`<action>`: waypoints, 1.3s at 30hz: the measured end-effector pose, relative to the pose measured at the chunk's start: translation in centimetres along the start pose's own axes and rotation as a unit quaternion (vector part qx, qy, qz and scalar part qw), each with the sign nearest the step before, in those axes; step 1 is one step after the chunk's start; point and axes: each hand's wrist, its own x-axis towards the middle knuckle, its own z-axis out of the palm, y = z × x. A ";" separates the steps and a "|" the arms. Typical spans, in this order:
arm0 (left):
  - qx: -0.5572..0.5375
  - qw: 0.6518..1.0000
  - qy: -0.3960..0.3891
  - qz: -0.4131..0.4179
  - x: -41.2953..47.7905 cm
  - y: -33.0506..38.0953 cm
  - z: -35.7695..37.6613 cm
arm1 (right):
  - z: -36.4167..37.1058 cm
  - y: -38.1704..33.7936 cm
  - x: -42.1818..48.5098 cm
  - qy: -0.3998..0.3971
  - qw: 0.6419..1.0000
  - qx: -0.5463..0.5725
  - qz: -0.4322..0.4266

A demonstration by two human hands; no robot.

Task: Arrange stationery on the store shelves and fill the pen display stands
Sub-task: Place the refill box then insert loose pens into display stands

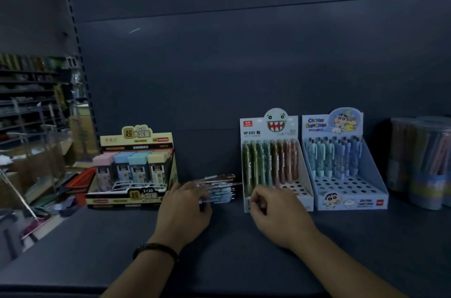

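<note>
Shelf, dim light, head view. At ten o'clock from the hands, a yellow display box of lead-refill cases is full and upright. Just to its right lie the loose pens, stacked flat on the shelf with their long axis running nine to three o'clock, ends toward the monster-face pen stand. The left hand, bracelet on its wrist, is on this pile: its fingers lie over the near ends and the thumb curls beneath, so it appears to grip them, though blur softens the contact. The right hand sits at the stand's front lip with its fingers curled tight together; whether they pinch a pen cannot be told. The stand's back rows are filled with upright pens, and open holes show in the front rows at one o'clock from the right fingers. Next along, touching or nearly so, is a blue cartoon pen stand, back rows filled and many front holes empty. At far three o'clock are clear tubs of pencils. Judgement: filling is partway done. The left hand is nearer the supply and the right nearer the holes, so each pen must travel toward three o'clock and turn from flat to upright.
</note>
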 end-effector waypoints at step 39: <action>-0.233 0.963 0.045 0.128 0.7 9.1 -1.4 | -4.5 1.7 0.1 0.202 0.852 0.477 0.074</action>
